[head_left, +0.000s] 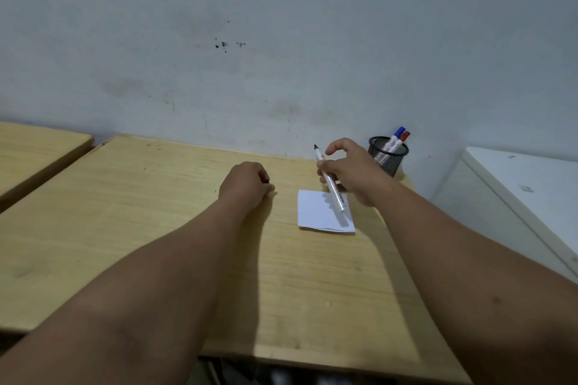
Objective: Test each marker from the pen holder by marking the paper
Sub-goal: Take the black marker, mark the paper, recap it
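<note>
My right hand [353, 172] grips a white marker [332, 186] above the far edge of the paper. Its bare black tip points up and away from me, and its rear end hangs over the sheet. The small white paper [316, 212] lies flat on the wooden desk [156, 228]. To the left of the paper, my left hand [247, 186] rests on the desk as a fist, with a small dark cap [266, 181] showing at its fingertips. At the desk's far right corner stands a black mesh pen holder [388, 157] with a blue-capped marker [398, 133] and a red-capped marker [404, 137].
A stained grey wall runs right behind the desk. A second wooden table [37, 150] sits to the left across a narrow gap. A white cabinet [525, 184] stands to the right of the desk, close to the pen holder.
</note>
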